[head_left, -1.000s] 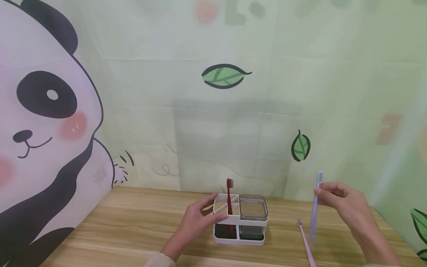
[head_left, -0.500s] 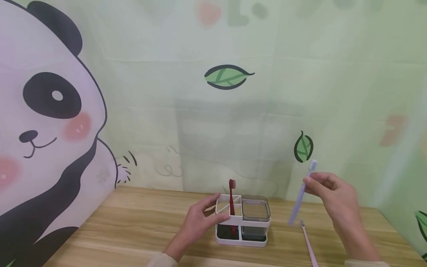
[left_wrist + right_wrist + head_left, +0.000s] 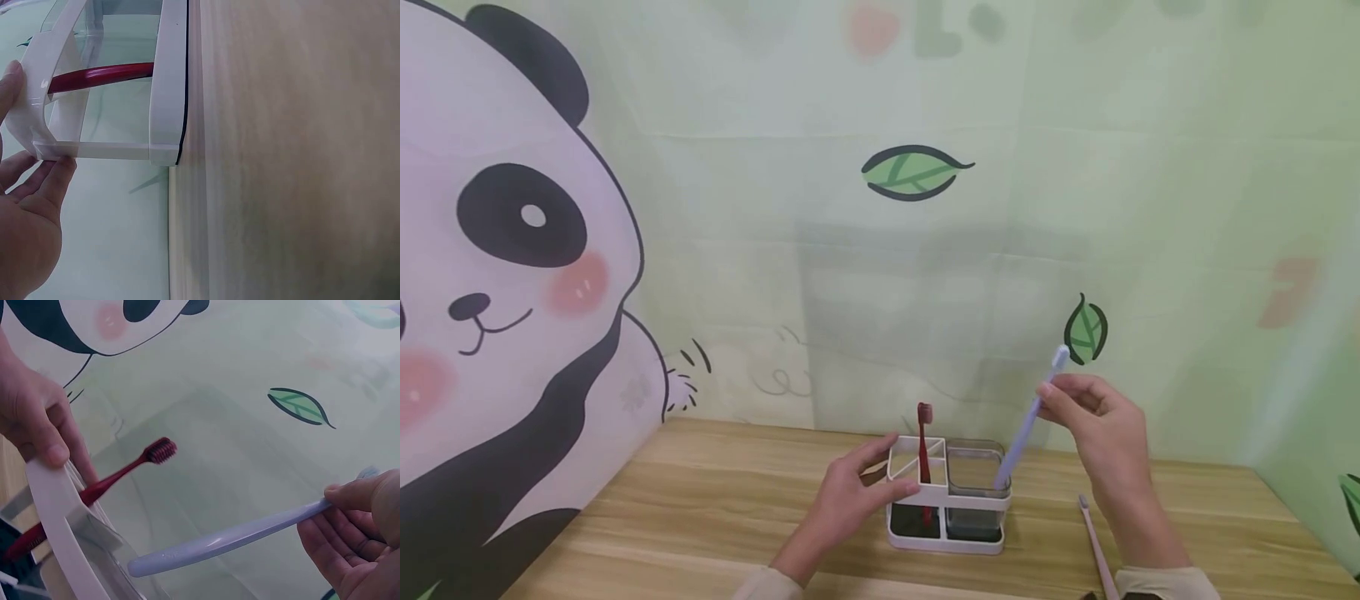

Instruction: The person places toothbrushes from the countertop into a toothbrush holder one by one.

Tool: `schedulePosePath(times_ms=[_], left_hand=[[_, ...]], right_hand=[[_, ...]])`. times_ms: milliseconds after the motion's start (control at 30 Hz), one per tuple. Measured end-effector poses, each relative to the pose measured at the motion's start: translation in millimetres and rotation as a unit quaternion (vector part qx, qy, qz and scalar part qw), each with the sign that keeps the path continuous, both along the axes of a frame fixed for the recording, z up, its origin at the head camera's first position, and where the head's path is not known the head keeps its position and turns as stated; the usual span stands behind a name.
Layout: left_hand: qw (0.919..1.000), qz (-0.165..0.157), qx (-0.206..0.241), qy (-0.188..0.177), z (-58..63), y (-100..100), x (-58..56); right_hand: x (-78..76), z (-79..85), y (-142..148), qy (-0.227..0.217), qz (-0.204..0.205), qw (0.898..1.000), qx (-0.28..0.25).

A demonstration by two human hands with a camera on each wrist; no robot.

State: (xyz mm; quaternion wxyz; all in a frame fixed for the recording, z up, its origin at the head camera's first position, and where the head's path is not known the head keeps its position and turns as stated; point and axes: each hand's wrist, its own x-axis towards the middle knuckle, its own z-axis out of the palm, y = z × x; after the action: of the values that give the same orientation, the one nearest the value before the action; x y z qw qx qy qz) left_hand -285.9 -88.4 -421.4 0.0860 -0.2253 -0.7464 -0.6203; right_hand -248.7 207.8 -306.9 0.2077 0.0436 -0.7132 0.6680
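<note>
A white toothbrush holder (image 3: 913,546) with divided slots stands on the table. My left hand (image 3: 846,493) grips its upper rim at the left end, thumb in front and fingers behind. One slot holds a red toothbrush (image 3: 923,446) upright, bristles up. A clear cup (image 3: 974,518) fills the holder's right half. Between thumb and fingertips, my right hand (image 3: 1101,429) pinches a lavender toothbrush (image 3: 1019,443) just below its head. That brush slants down to the left, and its handle end overlaps the cup's right rim in the head view; the right wrist view shows its handle (image 3: 219,545) fully.
A pink toothbrush (image 3: 1097,543) lies on the wooden table (image 3: 700,517), right of the holder and beside my right forearm. Behind the table hangs a pale green backdrop (image 3: 730,208) printed with leaves and a large panda.
My right hand has carried the lavender toothbrush leftward, from above the pink brush to the cup's rim, and tilted it from near upright. My left hand has kept its grip on the holder.
</note>
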Motion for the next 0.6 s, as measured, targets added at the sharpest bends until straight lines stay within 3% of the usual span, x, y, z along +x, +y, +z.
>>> schedulePosePath(times_ms=[600], left_hand=[[1.0000,-0.005,-0.005,-0.007,-1.1,-1,-0.7]], right_hand=[[-8.6,-2.6,-44,0.030,0.002,0.998,-0.049]])
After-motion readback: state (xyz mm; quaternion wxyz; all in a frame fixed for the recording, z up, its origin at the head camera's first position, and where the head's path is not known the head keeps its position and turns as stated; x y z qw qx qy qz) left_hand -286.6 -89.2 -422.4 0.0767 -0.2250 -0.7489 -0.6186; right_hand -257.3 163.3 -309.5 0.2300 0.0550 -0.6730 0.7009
